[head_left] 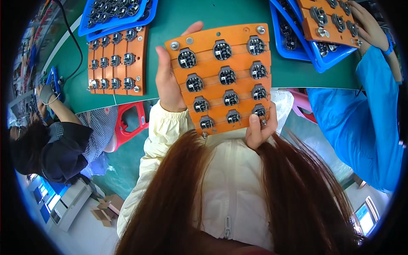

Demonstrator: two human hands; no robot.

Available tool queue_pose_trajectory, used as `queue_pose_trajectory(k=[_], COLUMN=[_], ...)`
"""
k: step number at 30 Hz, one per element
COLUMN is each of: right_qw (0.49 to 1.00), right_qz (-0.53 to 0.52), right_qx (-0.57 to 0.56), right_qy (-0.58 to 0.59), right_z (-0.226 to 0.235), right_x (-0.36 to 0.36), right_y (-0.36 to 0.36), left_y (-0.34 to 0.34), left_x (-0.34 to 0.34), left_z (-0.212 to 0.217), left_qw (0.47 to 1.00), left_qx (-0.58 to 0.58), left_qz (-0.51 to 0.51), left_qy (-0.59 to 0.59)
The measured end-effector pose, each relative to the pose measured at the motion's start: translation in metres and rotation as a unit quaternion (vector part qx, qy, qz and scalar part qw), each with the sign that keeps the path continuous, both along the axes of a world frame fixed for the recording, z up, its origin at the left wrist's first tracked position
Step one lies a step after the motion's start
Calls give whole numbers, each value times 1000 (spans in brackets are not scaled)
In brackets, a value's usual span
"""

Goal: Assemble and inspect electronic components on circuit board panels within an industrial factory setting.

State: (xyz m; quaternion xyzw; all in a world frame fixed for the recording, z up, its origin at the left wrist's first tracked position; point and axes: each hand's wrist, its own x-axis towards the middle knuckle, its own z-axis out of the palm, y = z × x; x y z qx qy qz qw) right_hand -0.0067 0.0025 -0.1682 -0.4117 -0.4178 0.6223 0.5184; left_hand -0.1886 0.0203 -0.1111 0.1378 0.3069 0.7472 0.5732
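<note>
Two hands hold one orange board (223,80) up over the green tabletop (178,25) in the head view. The left hand (169,83) is clenched on the board's edge at nine o'clock, thumb on the front, fingers curled behind. The right hand (260,127) pinches the corner at five o'clock. The board's long axis runs from twelve to six, tilted slightly, and twelve small black parts (227,76) sit on it in rows of three. A second orange board (117,61) lies flat on the tabletop at nine o'clock, well apart from both hands and nearer the left one.
</note>
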Motion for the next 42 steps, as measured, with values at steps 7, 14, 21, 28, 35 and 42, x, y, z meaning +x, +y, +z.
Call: queue_pose_trajectory(k=[7,14,21,28,35,42], right_qw=[1000,1000,1000,999,999,999], right_qz=[-6,-15,-9,-14,5,24], right_qx=[8,11,7,14,13,-14], right_qy=[-12,-7,-22,-38,-44,-45], right_z=[-2,-1,2,13,7,7], right_x=[0,-1,0,-6,0,-1], right_y=[-2,-3,-1,3,6,5], left_y=[-2,-1,0,1,6,3], left_x=[-1,2,0,-1,3,1], left_z=[-1,1,-2,1,3,4], left_qw=[1000,1000,999,1000,1000,999], left_qx=[8,9,37,26,10,19], left_qz=[-1,9,-3,-6,-7,1], left_qy=[2,4,-21,-17,3,28])
